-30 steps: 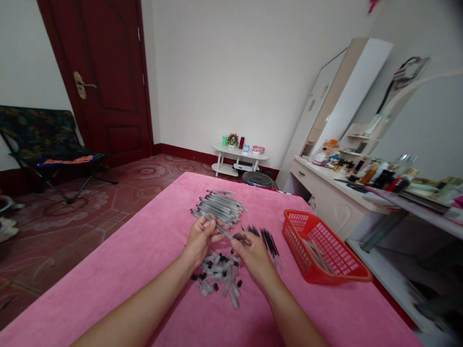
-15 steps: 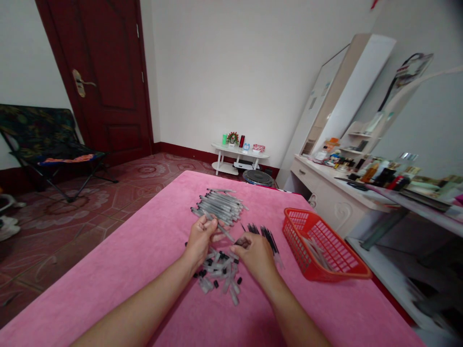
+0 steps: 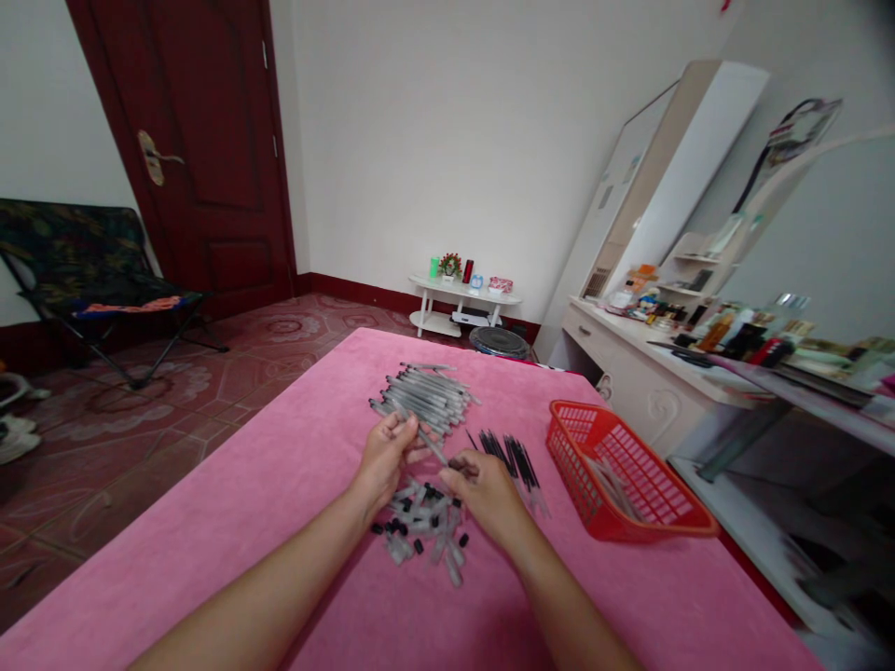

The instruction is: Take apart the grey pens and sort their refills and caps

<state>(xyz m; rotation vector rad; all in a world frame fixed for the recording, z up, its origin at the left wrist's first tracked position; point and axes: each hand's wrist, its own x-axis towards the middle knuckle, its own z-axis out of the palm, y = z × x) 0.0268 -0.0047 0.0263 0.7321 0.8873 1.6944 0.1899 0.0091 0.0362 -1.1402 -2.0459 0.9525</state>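
A translucent grey pen barrel [image 3: 433,447] slants between my two hands above the pink cloth. My left hand [image 3: 383,458] is closed round its upper left part. At the barrel's lower right end, my right hand [image 3: 486,489] is closed in a pinch; its fingers hide that end and any small part there. Beyond the left hand lies a pile of pens [image 3: 428,391] with dark ends. Below both hands is a loose heap of clear caps and black plugs [image 3: 423,527]. Thin black refills [image 3: 516,458] lie in a bunch just beyond the right hand.
A red plastic basket [image 3: 584,503] with some pale slender pieces inside stands on the pink-covered table [image 3: 280,475] at right. A dressing table [image 3: 629,359] crowded with bottles is close by on the right. A folding chair [image 3: 104,270] stands by the door [image 3: 210,158].
Both hands have shifted slightly left with the pen barrel still between them. The right hand has moved a little away from the refills, showing more of them.
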